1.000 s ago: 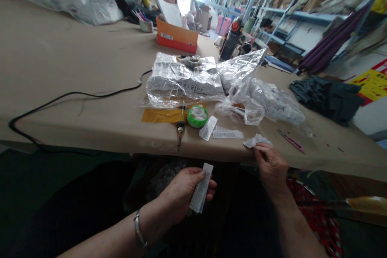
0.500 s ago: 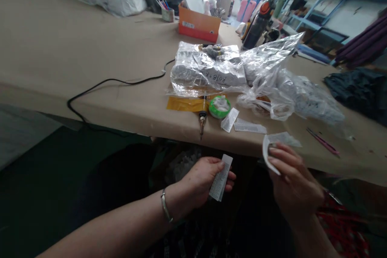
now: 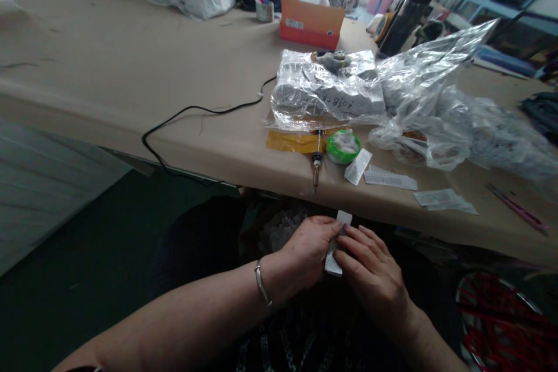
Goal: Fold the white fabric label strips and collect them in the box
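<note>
In the head view, my left hand [image 3: 307, 250] is closed on a small stack of printed paper labels [image 3: 333, 264], held upright below the table edge. Reaching in from the right, my right hand [image 3: 370, 267] has its fingers together and pressed on the same labels, so part of them is hidden. Loose labels [image 3: 390, 178] lie on the table near its front edge, and another few slips [image 3: 444, 200] rest further right. A soldering-iron-like tool [image 3: 317, 168] lies with its metal tip toward me, beside a green round container [image 3: 344, 146] holding white material.
Clear plastic bags [image 3: 331, 96] with white contents cover the table's middle and right. Pink tweezers [image 3: 518, 209] lie at the right edge. A black cord [image 3: 192, 109] runs leftward off the table. Further back stand an orange box [image 3: 310, 20] and a dark bottle [image 3: 405, 14].
My right hand has come left and down with its white paper slip from above the table edge to the labels in my left hand. The view has shifted, so the table appears further right.
</note>
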A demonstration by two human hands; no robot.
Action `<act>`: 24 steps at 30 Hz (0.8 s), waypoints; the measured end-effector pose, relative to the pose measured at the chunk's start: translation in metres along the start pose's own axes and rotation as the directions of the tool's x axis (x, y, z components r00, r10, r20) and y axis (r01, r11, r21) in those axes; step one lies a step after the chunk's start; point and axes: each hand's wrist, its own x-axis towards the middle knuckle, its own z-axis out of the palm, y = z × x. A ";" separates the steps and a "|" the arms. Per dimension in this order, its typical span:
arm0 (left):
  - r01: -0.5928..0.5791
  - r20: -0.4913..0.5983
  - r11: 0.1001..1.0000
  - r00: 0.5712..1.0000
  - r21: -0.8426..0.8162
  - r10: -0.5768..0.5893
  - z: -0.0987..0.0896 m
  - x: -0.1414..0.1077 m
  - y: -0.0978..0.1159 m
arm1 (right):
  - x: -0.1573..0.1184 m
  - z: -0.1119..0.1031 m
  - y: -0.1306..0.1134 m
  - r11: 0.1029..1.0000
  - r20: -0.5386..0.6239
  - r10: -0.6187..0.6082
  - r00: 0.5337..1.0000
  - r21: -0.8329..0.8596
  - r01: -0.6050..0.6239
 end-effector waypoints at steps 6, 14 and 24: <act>-0.016 0.018 1.000 1.000 0.007 0.016 -0.001 0.000 -0.001 | 0.002 0.001 0.000 0.999 0.009 0.017 1.000 -0.032 -0.017; 0.000 0.044 0.999 0.999 0.044 -0.002 -0.007 0.003 -0.006 | -0.001 0.000 -0.002 0.998 0.017 0.024 1.000 0.057 -0.025; 0.259 0.252 0.929 0.911 0.265 -0.326 -0.012 -0.025 0.008 | 0.000 -0.005 0.028 -0.112 0.657 0.412 0.632 0.724 -0.680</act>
